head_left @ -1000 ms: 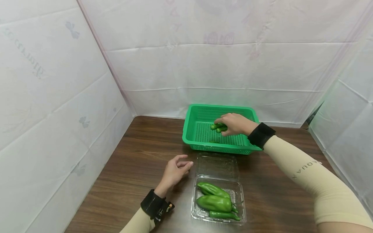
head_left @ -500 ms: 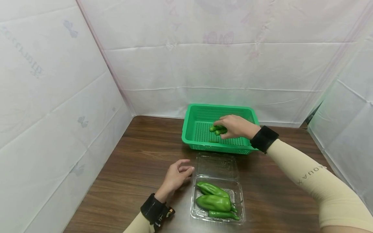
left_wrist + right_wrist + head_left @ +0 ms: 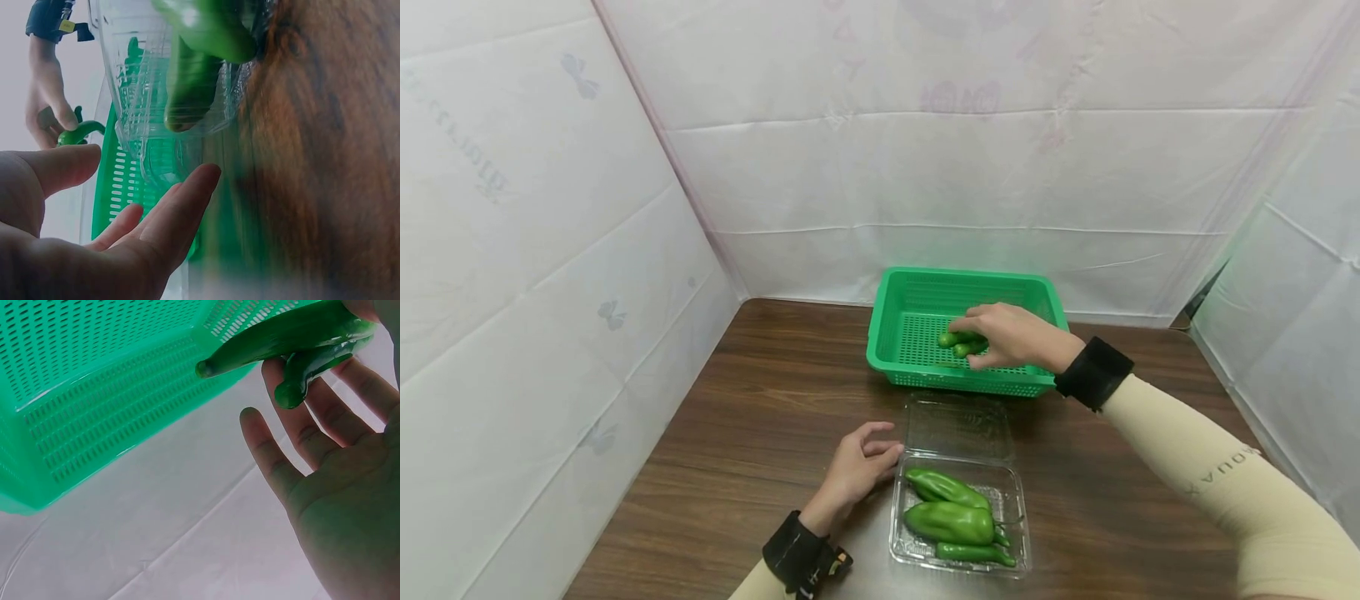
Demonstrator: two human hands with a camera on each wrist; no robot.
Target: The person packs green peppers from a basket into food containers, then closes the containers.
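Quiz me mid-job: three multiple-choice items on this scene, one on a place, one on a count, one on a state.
1. Where is the right hand?
A. over the green basket
B. flat on the table
C. inside the clear tray

2. How many peppers lie in the clear tray?
A. one
B. three
C. six

3. How is the tray's lid?
A. shut
B. missing
C. open, folded back toward the basket

Answers: 1 A, the hand holds small green peppers above the basket. 2 B, three green ones lie side by side. 3 C, the lid lies flat behind the tray. The left hand rests beside the tray.
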